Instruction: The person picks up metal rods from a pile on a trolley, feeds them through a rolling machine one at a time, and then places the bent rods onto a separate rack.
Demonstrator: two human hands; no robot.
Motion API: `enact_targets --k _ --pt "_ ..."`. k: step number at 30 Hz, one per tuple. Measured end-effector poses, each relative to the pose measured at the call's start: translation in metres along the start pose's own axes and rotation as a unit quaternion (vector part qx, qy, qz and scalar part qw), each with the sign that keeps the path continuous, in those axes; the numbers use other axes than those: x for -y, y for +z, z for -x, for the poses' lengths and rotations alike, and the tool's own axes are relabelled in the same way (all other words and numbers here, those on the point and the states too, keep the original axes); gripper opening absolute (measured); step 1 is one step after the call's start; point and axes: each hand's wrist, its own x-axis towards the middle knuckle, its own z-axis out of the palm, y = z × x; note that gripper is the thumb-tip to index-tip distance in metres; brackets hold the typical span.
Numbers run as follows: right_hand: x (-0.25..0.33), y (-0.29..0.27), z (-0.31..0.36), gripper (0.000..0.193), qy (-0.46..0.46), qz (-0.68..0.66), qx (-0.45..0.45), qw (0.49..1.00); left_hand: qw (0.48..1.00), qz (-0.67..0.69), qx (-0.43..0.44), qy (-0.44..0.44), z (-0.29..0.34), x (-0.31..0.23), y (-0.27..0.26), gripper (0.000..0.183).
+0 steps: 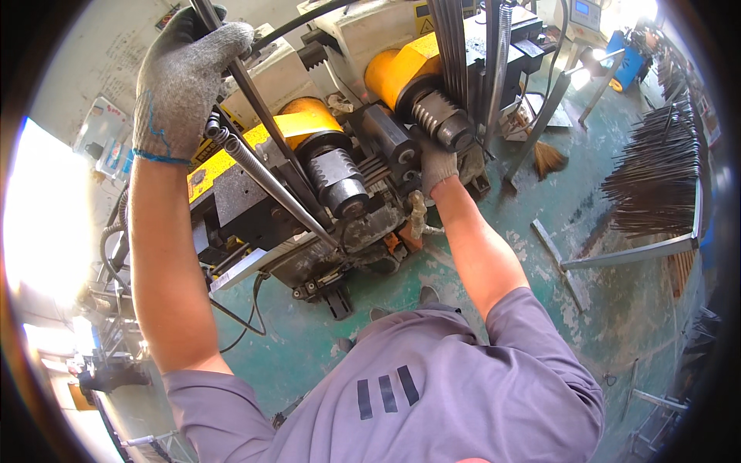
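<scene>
My left hand [182, 91], in a grey knit glove with a blue cuff, is raised at the upper left and closed round a long dark metal bar [261, 104]. This bar slants down toward the left ribbed roller [337, 177] of a machine with yellow housings [309, 119]. Below it, a coil spring [266, 184] runs at a similar slant. My right hand [438, 165], also gloved, reaches in beneath the right ribbed roller [441, 117], beside a dark cylinder [390, 137]. The machine parts hide its fingers, so its grip cannot be seen.
Several dark rods [450, 46] and another spring [502, 65] stand upright behind the right roller. On the green floor [494, 224] lies a broom head [549, 159]. A metal rack [633, 253] at right carries a large pile of thin dark rods [656, 174]. Cables hang at the machine's left.
</scene>
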Motion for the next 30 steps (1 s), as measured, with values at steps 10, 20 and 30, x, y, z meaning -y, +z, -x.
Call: enact_targets --k 10,20,30 --pt "0.034 0.011 0.023 0.037 0.066 -0.100 0.005 0.993 0.999 0.048 -0.019 -0.010 -0.030 -0.009 -0.010 0.035" --pt "-0.018 0.001 0.000 0.034 -0.027 0.001 0.036 0.999 0.990 0.004 -0.060 -0.130 -0.018 0.001 -0.022 0.035" --pt "-0.027 -0.017 0.010 0.027 -0.133 0.126 0.096 0.978 0.993 0.029 0.033 -0.108 0.006 0.020 -0.035 0.038"
